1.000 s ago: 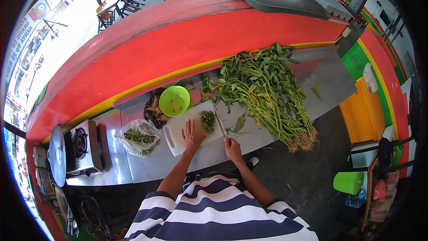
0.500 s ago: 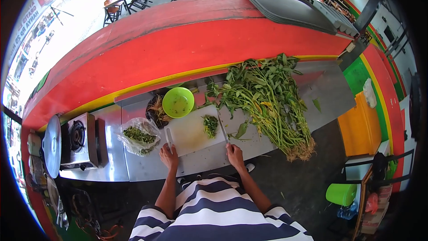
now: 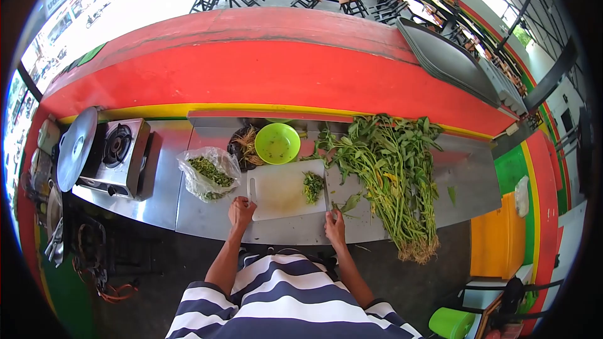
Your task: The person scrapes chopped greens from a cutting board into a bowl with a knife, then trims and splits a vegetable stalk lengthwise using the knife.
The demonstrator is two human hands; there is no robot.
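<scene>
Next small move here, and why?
I'd probably raise the cutting board slightly, level: the left hand and right hand are by its near corners, and loose chopped greens sit close to its right edge.

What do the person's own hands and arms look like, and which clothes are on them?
The left hand and right hand are bare, with no gloves. The forearms are uncovered, and I see no watch or bracelet; rings are too small to tell. The shirt has short, loose sleeves with wide dark blue and white stripes.
</scene>
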